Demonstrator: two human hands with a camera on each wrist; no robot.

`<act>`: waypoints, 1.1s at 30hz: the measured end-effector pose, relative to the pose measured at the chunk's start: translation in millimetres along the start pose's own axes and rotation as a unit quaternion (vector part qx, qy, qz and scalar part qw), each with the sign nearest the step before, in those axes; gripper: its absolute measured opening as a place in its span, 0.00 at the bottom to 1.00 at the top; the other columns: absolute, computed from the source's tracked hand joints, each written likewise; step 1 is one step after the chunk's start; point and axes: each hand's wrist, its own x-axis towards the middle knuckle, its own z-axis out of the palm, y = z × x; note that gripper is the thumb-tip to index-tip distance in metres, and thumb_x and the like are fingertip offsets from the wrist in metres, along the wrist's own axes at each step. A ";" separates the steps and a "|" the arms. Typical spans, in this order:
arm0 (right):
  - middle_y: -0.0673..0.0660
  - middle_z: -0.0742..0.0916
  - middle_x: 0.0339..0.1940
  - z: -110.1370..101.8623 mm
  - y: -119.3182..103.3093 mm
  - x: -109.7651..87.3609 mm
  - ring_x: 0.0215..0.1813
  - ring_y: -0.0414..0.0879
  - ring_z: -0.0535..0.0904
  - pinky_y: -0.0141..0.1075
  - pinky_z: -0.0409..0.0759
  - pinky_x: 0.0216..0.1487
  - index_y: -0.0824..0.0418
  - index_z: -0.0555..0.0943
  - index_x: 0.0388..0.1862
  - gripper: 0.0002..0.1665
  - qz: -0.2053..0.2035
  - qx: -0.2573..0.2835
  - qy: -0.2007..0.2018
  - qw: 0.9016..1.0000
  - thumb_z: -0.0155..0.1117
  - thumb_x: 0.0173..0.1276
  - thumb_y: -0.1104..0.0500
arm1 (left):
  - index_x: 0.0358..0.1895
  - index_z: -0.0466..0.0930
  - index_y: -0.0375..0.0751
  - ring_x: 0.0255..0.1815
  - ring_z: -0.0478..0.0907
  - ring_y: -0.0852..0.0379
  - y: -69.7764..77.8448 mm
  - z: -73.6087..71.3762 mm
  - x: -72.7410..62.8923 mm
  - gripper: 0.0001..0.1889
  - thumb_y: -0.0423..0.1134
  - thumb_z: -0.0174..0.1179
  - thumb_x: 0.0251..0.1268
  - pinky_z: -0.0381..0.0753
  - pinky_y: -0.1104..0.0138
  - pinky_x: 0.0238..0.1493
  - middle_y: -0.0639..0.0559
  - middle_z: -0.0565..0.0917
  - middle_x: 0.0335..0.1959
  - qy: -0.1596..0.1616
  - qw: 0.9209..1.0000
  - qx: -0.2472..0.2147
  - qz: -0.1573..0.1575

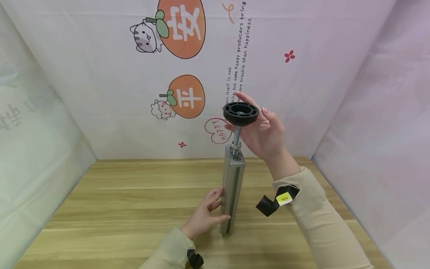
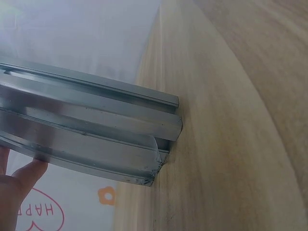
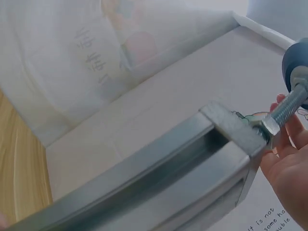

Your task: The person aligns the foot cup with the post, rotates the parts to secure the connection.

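Note:
A grey aluminium profile [image 1: 231, 186] stands upright on the wooden table, slightly tilted in the head view. From its top end rises a threaded bolt [image 1: 237, 136] with a nut [image 3: 270, 126], carrying a round black levelling foot [image 1: 241, 118]. Low on the profile, my left hand [image 1: 205, 216] grips it between thumb and fingers. Behind and to the right of the foot is my right hand [image 1: 265, 136], palm towards it and fingers spread; whether a fingertip touches the foot is hidden. The profile's lower end [image 2: 161, 139] meets the tabletop in the left wrist view.
The wood-grain table [image 1: 134, 201] is bounded by a printed white back cloth [image 1: 255, 45] and white side cloths [image 1: 376, 130]. Black wrist mounts sit on both sleeves; the right one [image 1: 268, 204] sticks out towards the profile.

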 end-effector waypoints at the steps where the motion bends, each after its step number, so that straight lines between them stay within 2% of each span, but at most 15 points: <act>1: 0.56 0.76 0.55 1.2 -0.5 0.3 0.57 0.47 0.72 0.39 0.72 0.58 0.48 0.70 0.62 0.27 -0.005 0.004 -0.002 1.000 0.50 0.65 0.43 | 0.74 0.50 0.43 0.67 0.60 0.69 -0.4 0.2 -0.1 0.45 0.25 0.65 0.54 0.70 0.54 0.65 0.33 0.60 0.66 0.000 1.000 0.000 0.003; 9: 0.58 0.75 0.57 3.1 -0.8 0.1 0.56 0.49 0.72 0.37 0.72 0.58 0.47 0.73 0.60 0.25 -0.017 0.014 0.007 1.000 0.51 0.64 0.44 | 0.74 0.51 0.47 0.67 0.60 0.69 -1.4 1.5 -0.5 0.46 0.25 0.66 0.53 0.70 0.54 0.64 0.33 0.61 0.66 0.001 1.000 -0.001 0.008; 15: 0.56 0.77 0.57 4.3 1.3 -0.2 0.59 0.49 0.69 0.38 0.70 0.59 0.48 0.77 0.55 0.21 -0.026 0.012 0.017 0.999 0.53 0.63 0.47 | 0.74 0.50 0.46 0.67 0.60 0.67 -3.0 1.6 -0.7 0.46 0.25 0.65 0.53 0.72 0.54 0.64 0.32 0.61 0.65 -0.002 1.000 -0.005 0.024; 22: 0.55 0.78 0.57 5.1 3.3 3.0 0.57 0.48 0.69 0.37 0.71 0.57 0.48 0.77 0.50 0.17 -0.028 -0.001 0.016 0.999 0.53 0.65 0.47 | 0.74 0.49 0.45 0.66 0.62 0.67 -5.3 0.8 -0.7 0.45 0.25 0.65 0.55 0.74 0.57 0.62 0.31 0.61 0.64 -0.003 1.000 -0.007 0.030; 28: 0.56 0.78 0.56 1.8 4.1 3.8 0.57 0.49 0.70 0.35 0.72 0.58 0.49 0.77 0.52 0.17 -0.044 -0.005 -0.009 0.999 0.52 0.66 0.50 | 0.74 0.49 0.43 0.67 0.61 0.67 -3.1 0.2 -0.6 0.45 0.26 0.65 0.55 0.71 0.54 0.64 0.33 0.61 0.65 -0.004 1.000 -0.003 0.021; 33: 0.55 0.78 0.57 -2.9 1.1 3.3 0.58 0.49 0.72 0.36 0.72 0.60 0.50 0.77 0.53 0.16 -0.058 -0.037 -0.037 0.997 0.51 0.69 0.53 | 0.74 0.49 0.42 0.67 0.61 0.67 -2.2 0.2 -0.4 0.45 0.26 0.65 0.54 0.71 0.53 0.64 0.33 0.61 0.65 -0.001 1.000 -0.004 0.019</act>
